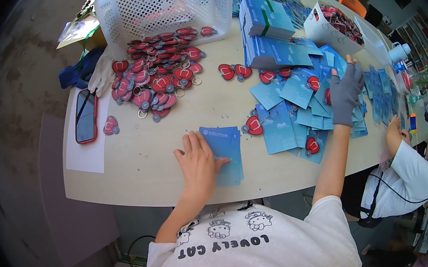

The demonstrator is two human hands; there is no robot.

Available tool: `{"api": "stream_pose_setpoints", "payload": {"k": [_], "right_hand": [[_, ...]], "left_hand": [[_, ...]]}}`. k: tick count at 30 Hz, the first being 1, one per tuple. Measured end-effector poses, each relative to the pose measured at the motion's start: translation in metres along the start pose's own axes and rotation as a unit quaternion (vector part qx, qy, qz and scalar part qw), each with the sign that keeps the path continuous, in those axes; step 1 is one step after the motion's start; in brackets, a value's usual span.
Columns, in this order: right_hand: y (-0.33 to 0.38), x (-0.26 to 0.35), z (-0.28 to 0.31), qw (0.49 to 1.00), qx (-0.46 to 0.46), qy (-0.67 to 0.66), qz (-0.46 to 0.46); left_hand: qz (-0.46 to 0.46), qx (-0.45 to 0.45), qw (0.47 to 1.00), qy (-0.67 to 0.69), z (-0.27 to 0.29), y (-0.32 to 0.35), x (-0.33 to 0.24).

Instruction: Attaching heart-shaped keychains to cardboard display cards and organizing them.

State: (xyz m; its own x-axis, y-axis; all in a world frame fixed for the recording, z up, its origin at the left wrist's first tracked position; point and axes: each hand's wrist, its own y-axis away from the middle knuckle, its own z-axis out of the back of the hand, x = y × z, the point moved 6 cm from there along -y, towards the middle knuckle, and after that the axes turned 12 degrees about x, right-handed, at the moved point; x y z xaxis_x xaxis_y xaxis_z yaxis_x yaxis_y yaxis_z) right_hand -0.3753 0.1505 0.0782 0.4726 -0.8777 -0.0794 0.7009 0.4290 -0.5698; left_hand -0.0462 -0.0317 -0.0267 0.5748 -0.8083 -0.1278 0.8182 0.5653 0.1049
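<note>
In front of me a small stack of blue printed cards (230, 153) lies on the table. My left hand (196, 162) rests flat at its left edge, the thumb across the cards and the other fingers stretched out. My right hand (347, 93), in a grey glove with bare fingertips, reaches over the right side of a loose heap of blue cards (278, 131); its fingers are apart, with nothing visible in them. Red heart-shaped keychains lie among that heap, one keychain (252, 125) at its left edge. A large pile of red keychains (162, 81) sits farther left.
A white perforated basket (166, 3) lies tipped behind the keychain pile. Banded card stacks (273, 51) and a white bin (318, 27) of keychains stand at the back right. A phone (85, 117) lies on white paper at left. Another person (406, 174) sits at right.
</note>
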Motion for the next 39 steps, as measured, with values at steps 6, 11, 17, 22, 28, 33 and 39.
{"api": "stream_pose_setpoints", "payload": {"k": [6,11,17,22,28,33,39], "right_hand": [[0.029,0.188,-0.031,0.879,0.236,-0.283,0.304],[0.094,0.238,-0.055,0.891,0.181,-0.237,0.342],[0.1,0.242,-0.029,0.807,0.273,-0.386,0.355],[0.084,0.228,-0.035,0.842,0.217,-0.344,0.354],[0.05,0.217,-0.049,0.866,0.281,-0.337,0.241],[0.053,0.213,-0.023,0.928,-0.007,-0.156,0.337],[0.059,0.232,-0.053,0.853,0.232,-0.294,0.363]], "left_hand": [[-0.027,-0.025,0.982,0.187,0.006,-0.003,0.021],[-0.035,-0.036,0.913,0.404,0.007,-0.005,0.056],[-0.029,-0.062,0.826,0.56,0.023,0.002,0.081],[0.002,-0.016,0.852,0.524,0.027,0.001,0.083],[-0.105,-0.231,0.928,0.272,0.038,0.012,0.073],[-0.058,-0.136,0.895,0.421,0.028,0.01,0.08],[-0.035,-0.088,0.717,0.691,0.025,0.002,0.083]]}}
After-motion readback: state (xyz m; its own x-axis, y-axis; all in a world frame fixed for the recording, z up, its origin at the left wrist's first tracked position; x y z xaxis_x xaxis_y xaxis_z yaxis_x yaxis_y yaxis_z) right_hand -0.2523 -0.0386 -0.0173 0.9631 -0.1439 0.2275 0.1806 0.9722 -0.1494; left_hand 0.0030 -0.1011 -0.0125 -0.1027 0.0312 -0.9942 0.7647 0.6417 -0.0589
